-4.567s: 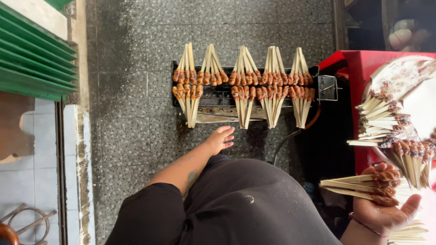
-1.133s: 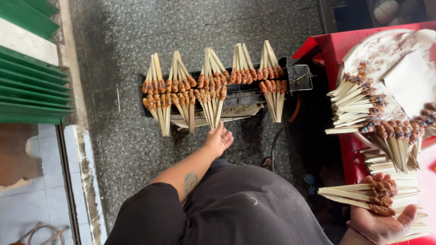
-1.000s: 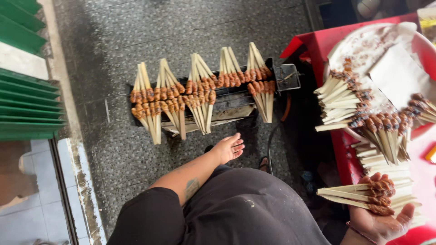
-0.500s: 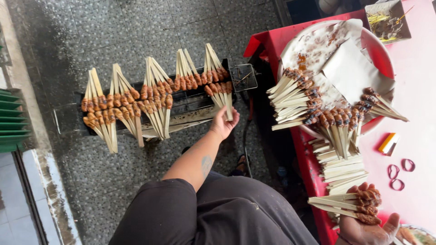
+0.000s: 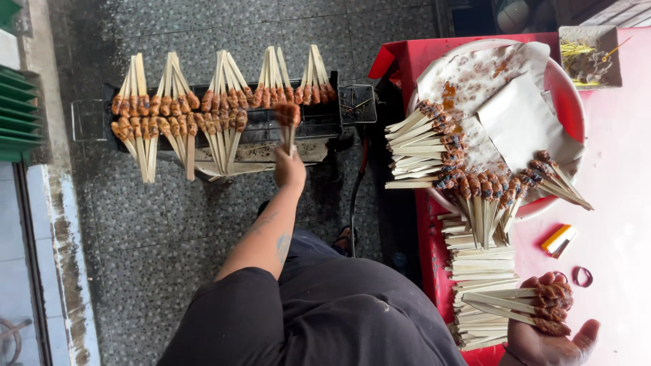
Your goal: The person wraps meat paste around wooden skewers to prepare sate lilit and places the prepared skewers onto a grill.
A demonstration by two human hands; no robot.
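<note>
My left hand [image 5: 290, 169] reaches out to a narrow black charcoal grill [image 5: 325, 120] on the stone floor and is shut on a small bunch of meat skewers [image 5: 288, 118], held just above the grill's right part. Several fanned bundles of skewers [image 5: 176, 112] lie across the grill. At the lower right, my right hand [image 5: 549, 339] lies palm up with a bundle of grilled skewers [image 5: 522, 308] in it, over the edge of a red table [image 5: 610, 203].
A round plate [image 5: 568, 102] lined with greasy paper holds more skewers [image 5: 434, 146]. A stack of bare bamboo sticks [image 5: 475, 264] lies beside it. A small box [image 5: 590, 47], an orange-and-white lighter [image 5: 557, 239] and a rubber band [image 5: 582, 276] sit on the table. Green slats [image 5: 20, 115] lie at the left.
The view has swung right, towards the table. My left hand went from hovering near the grill to gripping a bunch of skewers and lifting it. My right hand keeps its bundle.
</note>
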